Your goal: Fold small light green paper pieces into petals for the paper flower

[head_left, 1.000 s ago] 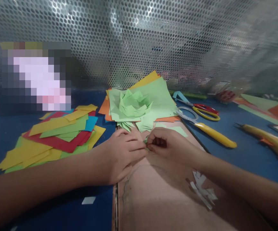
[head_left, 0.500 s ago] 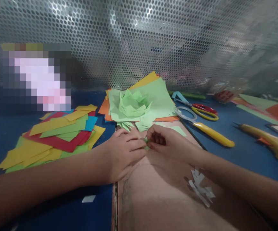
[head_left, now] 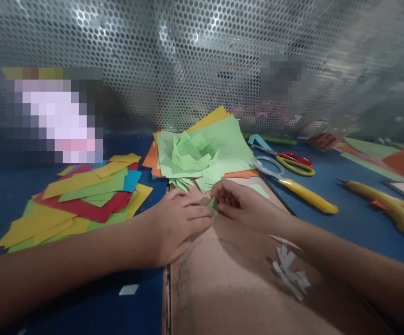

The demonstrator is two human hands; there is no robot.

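A small piece of green paper (head_left: 214, 205) sits between my two hands on the pinkish-brown board (head_left: 219, 288), mostly hidden by fingers. My left hand (head_left: 183, 221) rests palm down with its fingertips holding the paper against the board. Thumb and fingers of my right hand (head_left: 235, 200) pinch the paper's right side, the other fingers curled in. Just beyond the hands, folded green paper pieces (head_left: 211, 179) lie on the board. Behind them, a crown-like ring of folded green paper (head_left: 195, 151) stands on a stack of coloured sheets (head_left: 235, 139).
Loose yellow, red, green and blue papers (head_left: 93, 193) pile up at left. On the right lie scissors (head_left: 294, 163), a yellow-handled tool with a grey ring (head_left: 306, 195) and yellow pliers-like tool (head_left: 380, 197). White paper strips (head_left: 289, 267) lie near my right forearm. A perforated metal panel (head_left: 195, 60) closes the back.
My right fingers have shifted slightly up and left, and a little more of the small green paper shows, its edge raised. My left hand stays almost still.
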